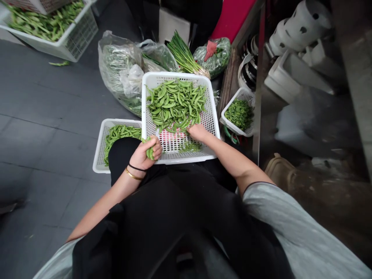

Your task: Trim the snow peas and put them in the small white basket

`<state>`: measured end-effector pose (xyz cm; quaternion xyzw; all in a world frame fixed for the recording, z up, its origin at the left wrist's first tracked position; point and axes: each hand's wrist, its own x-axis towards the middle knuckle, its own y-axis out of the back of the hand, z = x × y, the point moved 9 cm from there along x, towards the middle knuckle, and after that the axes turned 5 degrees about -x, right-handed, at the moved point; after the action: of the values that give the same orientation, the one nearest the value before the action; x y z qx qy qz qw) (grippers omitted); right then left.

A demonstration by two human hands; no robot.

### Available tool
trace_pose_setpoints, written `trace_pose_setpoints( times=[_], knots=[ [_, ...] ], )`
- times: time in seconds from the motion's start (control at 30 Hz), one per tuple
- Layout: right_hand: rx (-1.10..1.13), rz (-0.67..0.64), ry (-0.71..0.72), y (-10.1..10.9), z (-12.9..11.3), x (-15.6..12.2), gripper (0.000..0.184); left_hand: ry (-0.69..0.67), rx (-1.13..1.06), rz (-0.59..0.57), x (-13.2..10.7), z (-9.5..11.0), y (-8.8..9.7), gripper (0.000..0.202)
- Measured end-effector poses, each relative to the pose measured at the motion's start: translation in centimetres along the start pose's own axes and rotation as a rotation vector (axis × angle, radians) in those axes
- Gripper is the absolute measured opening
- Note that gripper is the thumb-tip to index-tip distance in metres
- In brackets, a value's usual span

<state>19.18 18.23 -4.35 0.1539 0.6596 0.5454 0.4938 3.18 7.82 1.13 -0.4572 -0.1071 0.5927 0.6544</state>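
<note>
Pea pods (174,102), a whole green heap of them, fill the far part of the white basket (143,104) that sits right in front of me, over my lap! Over on the left, my left hand (143,155) is curled closed around a small bunch of pods (149,150), green ends poking out past the fingers, right by the basket's near left corner; whether it leans on the rim, I can't tell. And my right hand (198,132) is in there too, reaching over the right side, fingers bunched at the near edge of the heap; the tips are hidden, so I can't say if they pinch a pod. Just nearer than that hand lies a scatter of fine green bits (190,147) on the basket floor, with red showing through the holes beside it. Look left: another white tray (98,155), lower down by my knee, has green pods (123,132) of its own. Right of me, a smaller basket (232,126) carries chopped-looking leafy greens (240,114). Beyond the main basket it's a crowd: a clear plastic bag (116,66) of greens on the left, a bundle of long green stalks (183,52) with pale root ends, then another stuffed bag (222,62) farther right.
</note>
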Motion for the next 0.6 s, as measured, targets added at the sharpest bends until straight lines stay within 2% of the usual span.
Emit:
trace_pose_setpoints(
  times=[0.1, 0.2, 0.3, 0.37, 0.47, 0.53, 0.6],
  knots=[
    [0.123, 0.116, 0.004, 2.4, -0.4, -2.7, 0.022, -0.051, 0.217, 0.099, -0.1, -0.4, 0.5, 0.027],
    [0.379, 0.275, 0.086, 5.4, -3.5, -6.8, 0.014, -0.153, 0.488, 0.208, -0.2, -0.3, 0.3, 0.027],
    [0.528, 0.428, 0.121, 7.4, -6.7, -10.3, 0.013, -0.232, 0.643, 0.181, -0.6, -0.2, -1.1, 0.025],
    [0.643, 0.485, 0.174, 8.2, -7.9, -11.6, 0.014, -0.243, 0.625, 0.129, -1.1, 0.0, -1.8, 0.022],
    [0.834, 0.547, 0.268, 9.6, -7.4, -12.6, 0.015, -0.147, 0.475, 0.031, -1.9, -0.2, -2.4, 0.021],
    [0.855, 0.584, 0.342, 10.7, -7.0, -13.0, 0.014, -0.060, 0.393, -0.023, -2.4, -0.6, -2.7, 0.021],
    [0.775, 0.605, 0.436, 11.6, -7.6, -13.5, 0.017, 0.002, 0.346, -0.054, -2.7, -1.1, -3.0, 0.022]
  ],
)
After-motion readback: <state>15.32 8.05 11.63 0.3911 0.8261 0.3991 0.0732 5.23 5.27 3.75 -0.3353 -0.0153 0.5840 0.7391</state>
